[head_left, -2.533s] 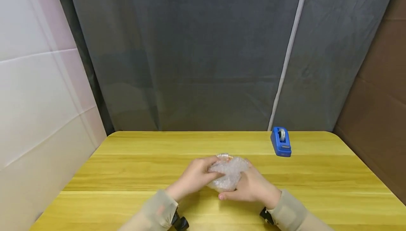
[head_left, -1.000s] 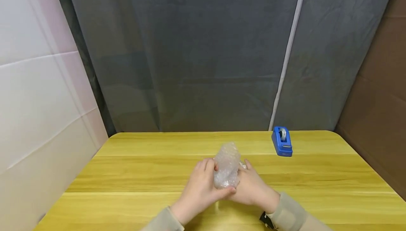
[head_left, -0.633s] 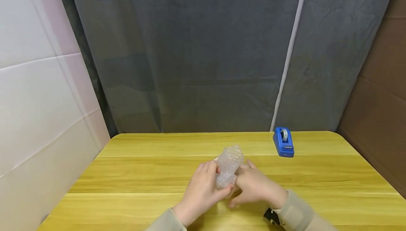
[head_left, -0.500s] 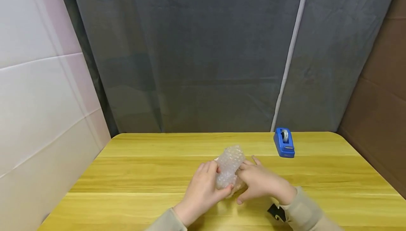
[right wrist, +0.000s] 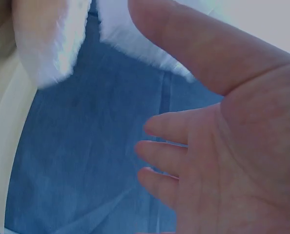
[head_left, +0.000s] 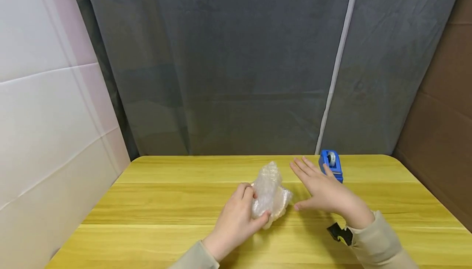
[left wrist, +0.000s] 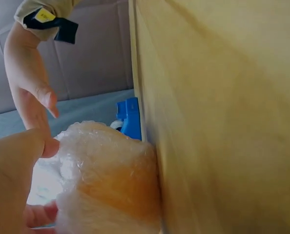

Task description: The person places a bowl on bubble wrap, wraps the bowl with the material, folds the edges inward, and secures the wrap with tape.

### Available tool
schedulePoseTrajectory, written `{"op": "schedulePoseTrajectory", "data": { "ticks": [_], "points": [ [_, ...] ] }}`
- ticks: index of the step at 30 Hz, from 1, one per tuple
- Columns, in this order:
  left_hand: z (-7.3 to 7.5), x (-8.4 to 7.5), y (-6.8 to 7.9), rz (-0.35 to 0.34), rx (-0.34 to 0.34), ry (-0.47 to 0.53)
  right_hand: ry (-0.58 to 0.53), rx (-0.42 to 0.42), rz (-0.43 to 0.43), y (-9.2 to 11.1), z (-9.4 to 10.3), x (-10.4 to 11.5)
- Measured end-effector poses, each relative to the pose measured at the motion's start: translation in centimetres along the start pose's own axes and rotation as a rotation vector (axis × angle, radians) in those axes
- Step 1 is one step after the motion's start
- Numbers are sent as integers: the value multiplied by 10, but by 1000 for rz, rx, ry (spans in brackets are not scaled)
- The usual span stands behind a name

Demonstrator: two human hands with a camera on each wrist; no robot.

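Observation:
My left hand grips a crumpled bundle of clear bubble wrap over the middle of the table, thumb on the near side and fingers curled at its left. Something orange-brown shows through the wrap in the left wrist view; its kind is hidden by the layers. To the right of the bundle, my right hand is spread in the air, holding nothing. Its palm and straight fingers show in the right wrist view. Just beyond it stands a blue tape dispenser, partly covered by that hand.
The wooden table runs back to a dark grey curtain. A white panel borders the left side and a brown one the right. A black strap hangs at my right wrist.
My right hand has let go of the bubble wrap and moved right and away from me, fingers spreading, toward the tape dispenser. My left hand keeps its grip; the right-hand flap of wrap now shows.

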State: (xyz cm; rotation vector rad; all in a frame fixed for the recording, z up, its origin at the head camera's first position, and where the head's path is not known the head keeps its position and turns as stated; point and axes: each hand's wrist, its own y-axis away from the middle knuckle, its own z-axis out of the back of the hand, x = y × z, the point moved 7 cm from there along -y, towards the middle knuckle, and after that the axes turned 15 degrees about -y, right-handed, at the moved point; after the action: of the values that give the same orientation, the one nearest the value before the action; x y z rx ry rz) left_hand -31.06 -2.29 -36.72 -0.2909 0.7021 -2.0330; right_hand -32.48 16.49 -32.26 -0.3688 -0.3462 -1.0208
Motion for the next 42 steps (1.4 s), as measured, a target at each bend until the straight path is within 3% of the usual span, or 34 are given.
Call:
{"op": "schedulePoseTrajectory", "data": {
  "ticks": [6,13,21,32,36,42],
  "points": [
    [-7,-1,-7,6,101,-62,2,30,95,-1,-18,19],
    [-13,-8,-14,-9,169,-146,74,146,160,0,-52,37],
    [-18,-11,-18,-54,164,-212,148,178,148,0,-72,39],
    [-11,-10,-18,-89,216,-173,136,209,104,-3,-80,31],
    [-5,-12,-15,-142,235,-213,145,221,93,-6,-83,26],
    [0,-21,-9,-326,264,-346,119,235,77,-10,-84,20]
  ]
}}
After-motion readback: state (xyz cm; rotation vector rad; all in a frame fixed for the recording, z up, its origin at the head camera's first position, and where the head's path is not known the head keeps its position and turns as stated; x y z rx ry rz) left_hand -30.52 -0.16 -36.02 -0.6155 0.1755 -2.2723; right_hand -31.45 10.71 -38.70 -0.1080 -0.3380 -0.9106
